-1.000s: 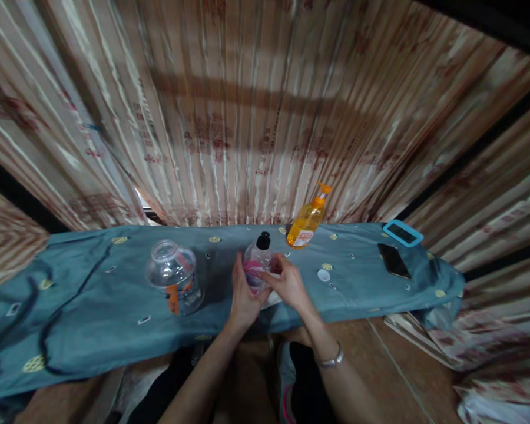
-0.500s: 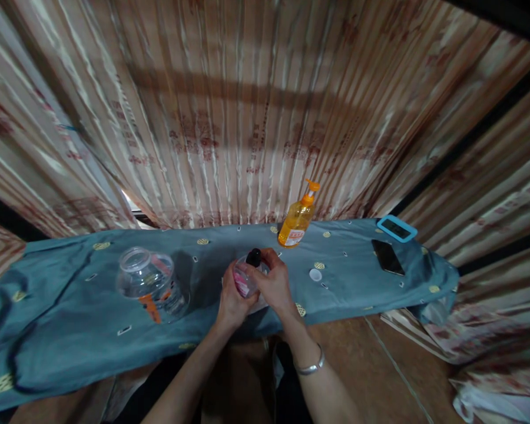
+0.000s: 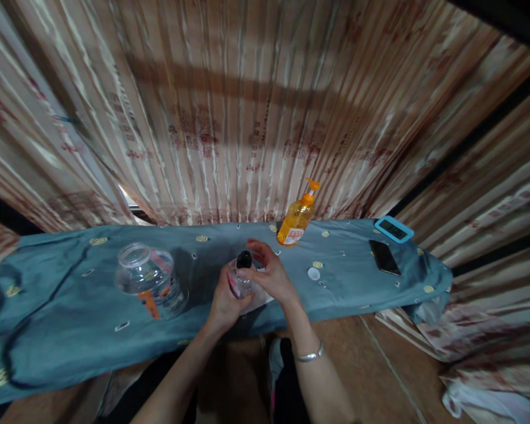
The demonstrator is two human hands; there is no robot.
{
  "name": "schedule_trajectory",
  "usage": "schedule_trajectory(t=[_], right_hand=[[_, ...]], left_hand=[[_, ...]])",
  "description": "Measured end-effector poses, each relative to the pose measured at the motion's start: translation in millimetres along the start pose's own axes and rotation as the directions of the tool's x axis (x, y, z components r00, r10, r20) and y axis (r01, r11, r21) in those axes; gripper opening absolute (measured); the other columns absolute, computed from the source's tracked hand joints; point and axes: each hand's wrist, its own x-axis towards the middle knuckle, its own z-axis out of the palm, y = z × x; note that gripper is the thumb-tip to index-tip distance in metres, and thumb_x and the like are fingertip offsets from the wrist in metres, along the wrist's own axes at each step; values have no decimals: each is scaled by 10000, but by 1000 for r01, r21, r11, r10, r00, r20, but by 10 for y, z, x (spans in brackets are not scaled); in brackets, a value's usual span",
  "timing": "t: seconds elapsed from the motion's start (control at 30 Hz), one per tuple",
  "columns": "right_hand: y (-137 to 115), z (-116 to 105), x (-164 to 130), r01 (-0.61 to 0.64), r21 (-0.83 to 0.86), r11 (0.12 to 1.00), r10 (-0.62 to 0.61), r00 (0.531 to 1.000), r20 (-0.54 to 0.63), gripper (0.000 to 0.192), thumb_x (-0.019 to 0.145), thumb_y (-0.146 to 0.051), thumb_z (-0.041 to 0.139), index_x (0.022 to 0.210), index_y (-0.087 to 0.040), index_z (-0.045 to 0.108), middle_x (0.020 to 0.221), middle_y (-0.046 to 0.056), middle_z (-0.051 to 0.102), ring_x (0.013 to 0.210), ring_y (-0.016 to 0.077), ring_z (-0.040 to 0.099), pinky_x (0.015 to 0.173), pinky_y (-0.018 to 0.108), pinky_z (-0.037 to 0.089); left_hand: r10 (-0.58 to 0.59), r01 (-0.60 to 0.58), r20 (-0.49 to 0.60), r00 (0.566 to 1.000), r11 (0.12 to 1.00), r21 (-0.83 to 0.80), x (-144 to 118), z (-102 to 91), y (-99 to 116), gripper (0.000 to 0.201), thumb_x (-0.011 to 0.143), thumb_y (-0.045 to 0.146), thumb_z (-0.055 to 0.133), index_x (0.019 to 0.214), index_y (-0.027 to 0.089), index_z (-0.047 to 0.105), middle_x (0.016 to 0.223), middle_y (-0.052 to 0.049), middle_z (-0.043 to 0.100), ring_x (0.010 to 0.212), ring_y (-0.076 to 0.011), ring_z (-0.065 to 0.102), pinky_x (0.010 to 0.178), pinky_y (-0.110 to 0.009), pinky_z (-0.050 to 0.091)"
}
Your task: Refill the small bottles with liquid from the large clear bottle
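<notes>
A clear plastic bottle (image 3: 246, 287) with a black cap (image 3: 244, 259) and a pink patch on its side stands in front of me, near the cloth's front edge. My left hand (image 3: 225, 299) is wrapped round the bottle's left side. My right hand (image 3: 271, 272) is at the bottle's right, its thumb by the base of the cap and its fingers spread apart beyond it. Whether the thumb touches the cap, I cannot tell. Something whitish (image 3: 261, 298) lies beside the bottle under my right hand, partly hidden.
Left stands a large clear plastic jar (image 3: 135, 277) with orange markings. An orange pump bottle (image 3: 295, 222) is behind, right of centre. A small white disc (image 3: 313, 274), a phone (image 3: 384, 257) and a blue-framed digital clock (image 3: 394, 229) lie rightward on the teal cloth (image 3: 88, 318). Curtains (image 3: 229, 118) hang behind.
My right hand's fingers have loosened and spread away from the black cap. The bottle and both hands have shifted slightly left in view.
</notes>
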Motion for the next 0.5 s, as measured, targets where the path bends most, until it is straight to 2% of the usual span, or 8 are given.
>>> schedule_trajectory(t=[0.13, 0.27, 0.43, 0.5], right_hand=[[27, -83, 2, 0, -14, 1000, -1, 998, -57, 598, 603, -523, 881, 1033, -208, 612, 1429, 144, 562, 1311, 298, 553, 1117, 488, 420], [20, -241, -27, -38, -15, 999, 37, 996, -76, 646, 628, -569, 842, 1088, -177, 613, 1399, 183, 580, 1302, 333, 565, 1118, 550, 410], [-81, -120, -83, 28, -75, 997, -32, 998, -49, 618, 630, -489, 869, 1134, -220, 631, 1472, 124, 540, 1325, 280, 545, 1137, 471, 393], [-58, -127, -70, 27, -87, 996, -32, 998, -55, 628, 630, -480, 873, 1143, -217, 624, 1458, 126, 552, 1312, 282, 553, 1136, 476, 394]], left_hand=[[-37, 37, -13, 999, 999, 7, -12, 8, -4, 743, 611, 233, 782, 1298, 214, 499, 1221, -76, 691, 1133, -299, 683, 1023, -503, 542], [-57, 57, -11, 998, 998, 0, -21, 5, 45, 727, 605, 244, 795, 1276, 211, 515, 1215, -71, 695, 1124, -289, 684, 1014, -467, 543], [-63, 63, 10, 998, 997, 40, -21, 8, 83, 727, 608, 213, 771, 1284, 203, 504, 1226, -74, 693, 1146, -286, 681, 1020, -446, 538], [-67, 67, 2, 998, 996, 57, -22, 4, 80, 737, 607, 206, 769, 1293, 202, 498, 1227, -75, 693, 1140, -285, 686, 1012, -440, 544]])
